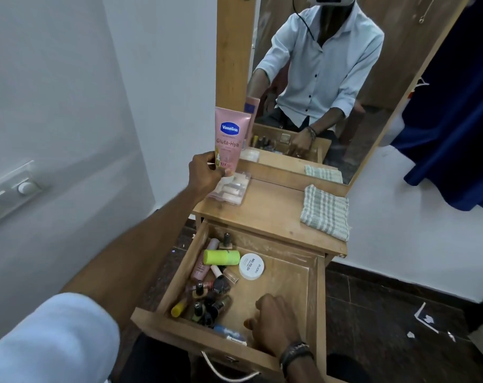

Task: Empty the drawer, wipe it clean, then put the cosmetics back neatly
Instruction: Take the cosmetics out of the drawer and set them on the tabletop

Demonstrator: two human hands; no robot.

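The wooden drawer [316,299] stands pulled out below the dressing table top [270,208]. My left hand [205,172] grips the lower end of a pink Vaseline tube [230,136], held upright above a clear plastic case [230,189] on the table's left corner. My right hand [273,322] reaches into the drawer's front right part, fingers curled down at its floor; whether it holds anything is hidden. In the drawer's left half lie a lime-green tube [221,257], a white round jar [251,266], a pink tube [203,268] and several nail polish bottles [207,302].
A folded green-and-white checked cloth [326,212] lies on the table top at the right. A mirror [331,78] stands behind the table. A white wall with a switch panel [11,189] is at the left, a blue curtain [456,134] at the right.
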